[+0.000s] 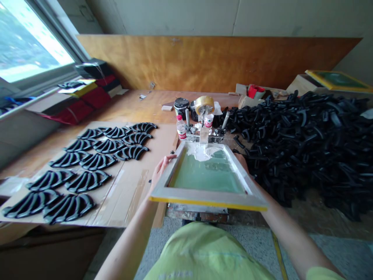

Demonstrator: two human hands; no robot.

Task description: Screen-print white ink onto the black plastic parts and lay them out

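A screen printing frame point(204, 193) with a pale green mesh point(201, 175) is tilted up in front of me, its near edge lifted towards my body. White ink or paste point(204, 151) is smeared across the far end of the mesh. My left hand point(161, 168) grips the left side of the frame, fingers closed along its edge. On the opposite side my right hand point(241, 162) holds the frame too, its fingers largely hidden behind the rim. The frame's far end meets a metal hinge clamp point(204, 136) on the bench.
Rows of black curved parts point(99, 161) lie on cardboard point(131, 186) at left. A large heap of black pieces point(303, 140) fills the right. Behind the clamp stand a red-capped bottle point(181, 128), a tape roll point(204, 104) and a dark tub point(181, 107). Another yellow-edged screen point(339, 81) rests at far right.
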